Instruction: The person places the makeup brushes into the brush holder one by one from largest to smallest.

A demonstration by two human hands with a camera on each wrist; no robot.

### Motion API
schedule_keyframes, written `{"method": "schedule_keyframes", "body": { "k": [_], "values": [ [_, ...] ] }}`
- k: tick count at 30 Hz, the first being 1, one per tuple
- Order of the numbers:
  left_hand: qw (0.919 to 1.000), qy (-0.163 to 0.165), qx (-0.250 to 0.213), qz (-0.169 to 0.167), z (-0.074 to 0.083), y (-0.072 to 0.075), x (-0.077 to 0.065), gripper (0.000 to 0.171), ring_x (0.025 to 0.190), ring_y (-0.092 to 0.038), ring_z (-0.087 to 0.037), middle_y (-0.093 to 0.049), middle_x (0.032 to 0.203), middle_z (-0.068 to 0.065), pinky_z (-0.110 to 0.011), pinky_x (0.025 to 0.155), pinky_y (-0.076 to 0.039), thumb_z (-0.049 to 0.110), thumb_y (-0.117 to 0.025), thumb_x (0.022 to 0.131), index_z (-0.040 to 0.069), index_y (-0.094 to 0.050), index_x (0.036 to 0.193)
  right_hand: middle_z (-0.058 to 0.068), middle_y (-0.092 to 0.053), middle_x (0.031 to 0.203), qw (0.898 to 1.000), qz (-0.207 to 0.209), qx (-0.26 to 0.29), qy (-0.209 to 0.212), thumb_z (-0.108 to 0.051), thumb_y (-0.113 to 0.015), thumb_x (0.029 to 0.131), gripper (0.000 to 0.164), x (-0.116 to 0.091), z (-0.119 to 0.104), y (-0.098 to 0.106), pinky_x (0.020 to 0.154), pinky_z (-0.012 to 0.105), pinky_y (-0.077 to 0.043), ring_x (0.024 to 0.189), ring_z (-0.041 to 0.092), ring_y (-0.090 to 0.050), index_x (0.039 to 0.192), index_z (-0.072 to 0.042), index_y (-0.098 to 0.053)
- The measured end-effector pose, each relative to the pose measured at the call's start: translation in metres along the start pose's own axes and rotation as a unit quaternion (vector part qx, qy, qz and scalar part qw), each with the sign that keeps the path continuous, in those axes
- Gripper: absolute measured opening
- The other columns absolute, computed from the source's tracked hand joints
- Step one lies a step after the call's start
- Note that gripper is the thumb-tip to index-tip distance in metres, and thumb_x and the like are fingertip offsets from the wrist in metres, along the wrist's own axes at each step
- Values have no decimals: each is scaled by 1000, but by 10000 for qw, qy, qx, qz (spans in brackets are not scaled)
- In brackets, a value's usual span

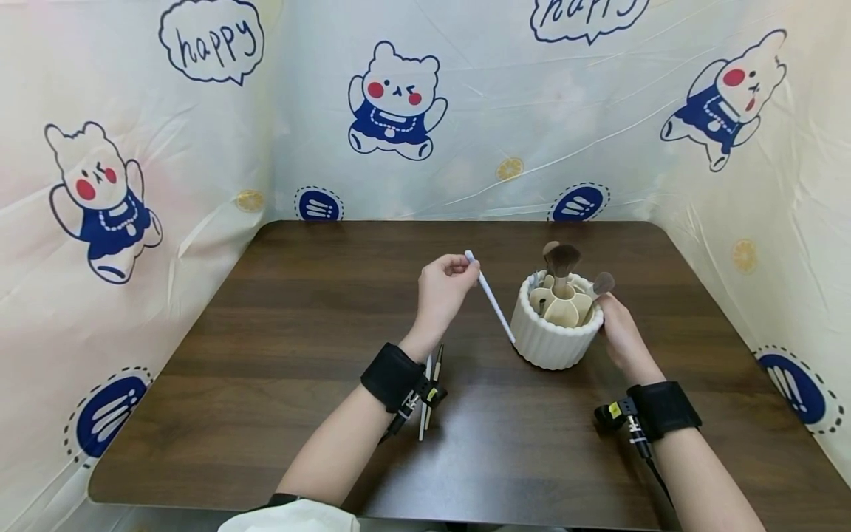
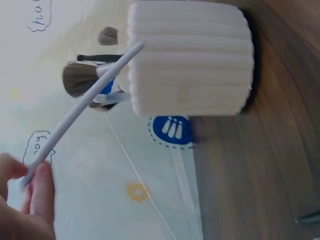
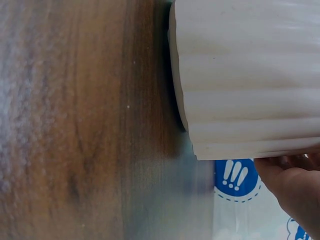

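Note:
My left hand (image 1: 444,292) pinches a thin pale lavender stick (image 1: 490,297) near its upper end. The stick slants down, its lower end overlapping the side of a ribbed white brush holder (image 1: 555,346) in the head view. That holder stands upright on the table, with a cream divided insert (image 1: 561,312) inside. Several makeup brushes (image 1: 562,258) stick up from it, among them a large brown fluffy one. At the holder's right side, my right hand (image 1: 625,336) holds it near the rim; in the right wrist view its fingers (image 3: 287,182) lie against the ribbed wall.
Thin sticks or slim brushes (image 1: 433,391) lie on the table, partly covered by the left wrist's camera. The brown wooden table (image 1: 266,355) has a patterned curtain (image 1: 299,133) behind it and on both sides. A cable (image 1: 654,473) trails from the right wrist band.

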State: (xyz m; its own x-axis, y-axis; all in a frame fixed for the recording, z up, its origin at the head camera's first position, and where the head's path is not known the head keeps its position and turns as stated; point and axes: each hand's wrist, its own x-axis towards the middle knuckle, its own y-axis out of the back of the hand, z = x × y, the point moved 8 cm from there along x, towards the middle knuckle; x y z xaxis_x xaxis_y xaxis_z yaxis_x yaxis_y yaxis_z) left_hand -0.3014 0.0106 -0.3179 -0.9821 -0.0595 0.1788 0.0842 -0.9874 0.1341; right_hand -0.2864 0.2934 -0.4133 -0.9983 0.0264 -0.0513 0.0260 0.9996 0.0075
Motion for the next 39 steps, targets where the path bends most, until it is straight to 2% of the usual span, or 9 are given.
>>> {"method": "schedule_keyframes", "body": {
  "k": [3,5,8,11,15,19,30,33,39],
  "values": [
    [9973,-279,-610,312,9,3,1,18,72,-65,-6,-69,92,-18,-18,68,-53,10,-67,87,-4,-67,98,-19,-48,120,10000,0,-30,8,-33,-33,102,44,0,0,0,87,10,-40,106,-8,-43,139,-12,-41],
    [9941,-479,-844,484,15,4,0,18,74,-64,-4,-68,95,-18,-18,70,-53,10,-67,87,-5,-66,99,-19,-48,119,10000,1,-48,6,-33,-33,102,43,0,0,0,87,10,-40,106,-8,-43,138,-13,-41],
    [9907,-715,-982,610,21,2,-1,19,77,-64,-5,-69,97,-20,-17,71,-53,9,-67,88,-5,-65,100,-16,-47,123,10000,-28,-46,-18,-34,-32,102,44,0,0,0,88,10,-39,108,-7,-42,139,-12,-40],
    [9899,-857,-998,534,22,-4,-3,19,80,-67,-10,-69,99,-20,-18,73,-53,10,-66,88,-4,-65,100,-7,-43,133,10000,-60,-28,-61,-31,-30,102,48,0,2,-1,89,9,-38,113,-4,-39,144,-7,-34],
    [9906,-979,-906,308,21,-16,-7,19,88,-70,-21,-69,101,-19,-22,75,-55,12,-65,89,-3,-64,101,1,-35,144,9999,-104,-3,-83,-31,-28,102,53,2,2,-2,90,9,-36,120,-1,-36,148,-4,-27],
    [9921,-1046,-686,79,16,-28,-11,18,92,-71,-27,-70,101,-19,-23,75,-56,11,-65,90,-3,-64,101,-1,-37,143,9999,-135,31,-16,-34,-30,103,56,2,1,-4,92,9,-36,121,-1,-37,148,-2,-26],
    [9950,-916,-37,-404,-8,-56,-21,21,95,-71,-23,-72,103,-17,-24,79,-56,14,-64,91,-2,-65,105,-8,-43,135,9999,-117,6,64,-36,-32,103,53,1,1,-3,90,9,-37,115,-4,-39,146,-4,-31],
    [9950,-857,58,-506,-10,-63,-23,20,95,-71,-22,-72,104,-16,-22,78,-56,14,-64,92,-1,-65,105,-12,-45,128,9999,-100,11,85,-36,-32,103,51,1,0,-3,90,9,-38,113,-5,-41,144,-5,-34],
    [9915,-1024,348,-716,-12,-74,-23,18,92,-72,-21,-72,102,-15,-18,76,-55,12,-63,91,-1,-66,103,-13,-46,127,9999,-72,20,93,-34,-32,103,52,1,0,-2,89,9,-39,110,-7,-42,144,-3,-33]
  ]
}}
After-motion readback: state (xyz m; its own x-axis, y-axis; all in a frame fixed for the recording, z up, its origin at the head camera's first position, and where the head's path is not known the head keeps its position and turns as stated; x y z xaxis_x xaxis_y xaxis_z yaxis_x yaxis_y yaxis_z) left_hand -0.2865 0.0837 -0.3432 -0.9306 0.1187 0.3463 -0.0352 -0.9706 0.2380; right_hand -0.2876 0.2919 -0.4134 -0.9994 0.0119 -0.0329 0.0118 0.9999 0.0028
